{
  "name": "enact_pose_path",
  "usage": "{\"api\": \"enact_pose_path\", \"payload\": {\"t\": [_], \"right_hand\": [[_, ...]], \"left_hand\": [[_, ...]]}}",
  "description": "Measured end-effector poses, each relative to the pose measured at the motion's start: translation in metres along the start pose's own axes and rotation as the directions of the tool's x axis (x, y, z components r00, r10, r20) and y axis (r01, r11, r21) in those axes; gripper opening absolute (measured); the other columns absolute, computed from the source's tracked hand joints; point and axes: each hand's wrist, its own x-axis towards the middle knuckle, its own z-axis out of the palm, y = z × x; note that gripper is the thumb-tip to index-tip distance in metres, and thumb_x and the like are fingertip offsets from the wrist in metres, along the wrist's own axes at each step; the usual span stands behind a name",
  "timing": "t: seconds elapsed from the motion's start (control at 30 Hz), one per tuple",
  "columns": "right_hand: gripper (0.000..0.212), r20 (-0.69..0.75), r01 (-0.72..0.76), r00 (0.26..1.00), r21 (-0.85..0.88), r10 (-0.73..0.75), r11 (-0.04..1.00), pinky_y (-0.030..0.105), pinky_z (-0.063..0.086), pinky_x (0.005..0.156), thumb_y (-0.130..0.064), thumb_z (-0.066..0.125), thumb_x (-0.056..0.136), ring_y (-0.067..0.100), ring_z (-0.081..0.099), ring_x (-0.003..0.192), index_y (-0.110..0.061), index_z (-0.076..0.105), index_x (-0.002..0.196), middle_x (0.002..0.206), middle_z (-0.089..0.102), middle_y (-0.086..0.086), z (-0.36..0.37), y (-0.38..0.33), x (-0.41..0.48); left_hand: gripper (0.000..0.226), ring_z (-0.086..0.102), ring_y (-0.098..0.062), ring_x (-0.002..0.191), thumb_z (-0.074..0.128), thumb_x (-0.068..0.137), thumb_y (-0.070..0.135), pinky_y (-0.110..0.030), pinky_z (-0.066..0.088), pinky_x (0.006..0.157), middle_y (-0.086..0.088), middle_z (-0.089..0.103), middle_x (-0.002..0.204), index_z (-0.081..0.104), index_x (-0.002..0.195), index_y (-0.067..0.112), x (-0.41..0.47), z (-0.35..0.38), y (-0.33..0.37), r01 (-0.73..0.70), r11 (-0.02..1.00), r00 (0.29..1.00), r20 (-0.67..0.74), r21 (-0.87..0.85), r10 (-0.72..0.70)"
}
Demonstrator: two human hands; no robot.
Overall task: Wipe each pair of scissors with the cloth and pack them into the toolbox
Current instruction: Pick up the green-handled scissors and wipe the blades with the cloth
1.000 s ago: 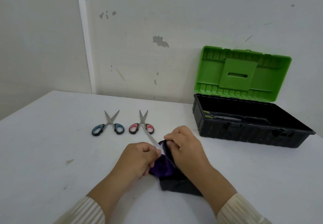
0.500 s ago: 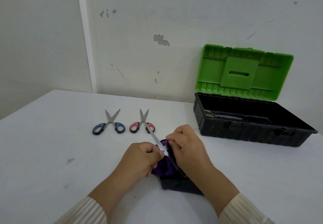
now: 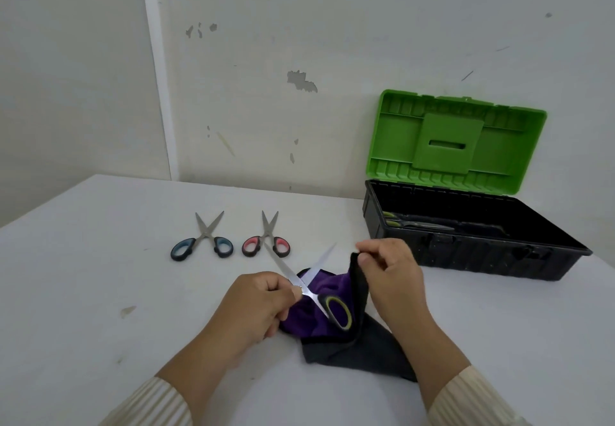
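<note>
My left hand [image 3: 258,306] pinches a pair of yellow-handled scissors [image 3: 319,296] near the pivot, blades spread apart and pointing away from me. A purple and dark grey cloth [image 3: 336,332] lies under them on the white table [image 3: 100,292]. My right hand [image 3: 389,272] pinches an edge of the cloth and lifts it off the scissors. Blue-handled scissors [image 3: 202,241] and red-handled scissors [image 3: 267,241] lie side by side farther back. The black toolbox [image 3: 466,259] stands open at the right, its green lid [image 3: 456,141] upright, with one pair of scissors [image 3: 416,224] inside.
The wall runs close behind the table and the toolbox lid leans near it. A small stain [image 3: 127,311] marks the tabletop at the left. The table's left edge slants across the left side of the view.
My right hand has lifted the cloth edge up and to the right, uncovering the yellow-handled scissors. Their blades now stand apart. My left hand keeps its hold.
</note>
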Motion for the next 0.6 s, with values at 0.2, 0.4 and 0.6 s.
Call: {"api": "enact_pose_path", "payload": {"t": [0.2,0.4,0.6], "right_hand": [[0.023,0.578,0.07,0.816,-0.074,-0.015,0.995,0.014,0.038,0.072,-0.034,0.056,0.087,0.005,0.052,0.083,-0.018,0.065,0.075,0.093,0.054,-0.004,0.007,-0.019,-0.012],[0.024,0.486,-0.052,0.873,0.043,0.025,0.998,0.016,0.04,0.069,-0.027,0.059,0.087,0.01,0.054,0.076,-0.022,0.06,0.063,0.086,0.058,0.001,0.006,-0.013,-0.01],[0.022,0.422,-0.021,0.907,0.057,-0.006,0.998,0.016,0.042,0.068,-0.027,0.061,0.085,0.009,0.054,0.075,-0.021,0.06,0.064,0.082,0.056,-0.001,0.017,-0.017,-0.018]], "left_hand": [[0.016,0.04,-0.013,0.037,0.064,0.086,0.013,-0.02,0.027,0.037,-0.003,0.055,0.051,0.067,0.081,-0.002,0.003,-0.011,0.002,0.029,0.991,0.998,-0.059,-0.13,-0.037],[0.015,0.056,-0.012,0.041,0.059,0.087,0.017,-0.019,0.048,0.04,-0.011,0.07,0.068,0.069,0.084,0.006,0.007,-0.02,0.006,0.233,0.722,0.971,0.12,-0.651,-0.206],[0.011,0.064,-0.016,0.06,0.058,0.085,0.011,-0.029,0.054,0.061,-0.006,0.071,0.067,0.066,0.089,0.004,0.006,0.006,-0.003,0.218,0.742,0.976,0.162,-0.634,-0.149]]}}
